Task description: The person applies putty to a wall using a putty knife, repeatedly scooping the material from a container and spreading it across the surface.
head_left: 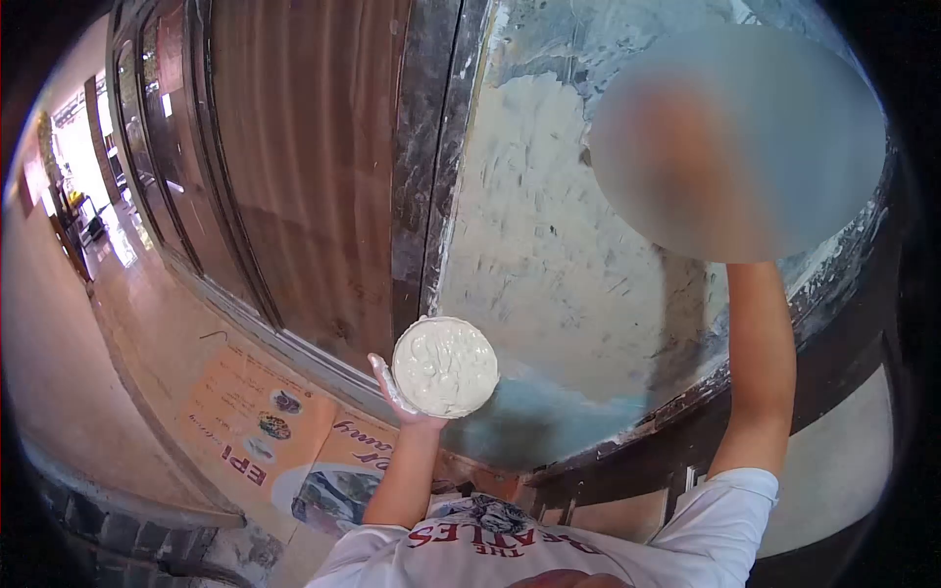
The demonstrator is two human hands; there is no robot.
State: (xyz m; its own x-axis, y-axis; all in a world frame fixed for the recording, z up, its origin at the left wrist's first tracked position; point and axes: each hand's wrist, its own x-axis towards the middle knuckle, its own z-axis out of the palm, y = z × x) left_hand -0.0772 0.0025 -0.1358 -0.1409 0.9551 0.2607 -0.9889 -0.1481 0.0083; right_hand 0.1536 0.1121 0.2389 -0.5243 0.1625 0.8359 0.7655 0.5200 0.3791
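Low in the middle of the head view, my left hand (392, 392) supports a round tub of creamy white paste (446, 367), with the thumb up along its left side. The paste fills it to the rim, and white smears mark the hand. My right arm stretches up to the wall (549, 225) at the upper right. A large blurred oval covers my right hand (681, 137), so its fingers and anything in them are hidden. Pale, streaky coating with dark flecks covers much of the wall, while blue-grey surface shows at the top and bottom.
A dark frame (421, 167) borders the wall's left side, beside a brown curtained glass panel (304, 176). A printed orange banner (245, 412) lies on the floor at lower left. A walkway (137, 284) runs toward a bright opening. Dark trim (676, 421) edges the wall's lower right.
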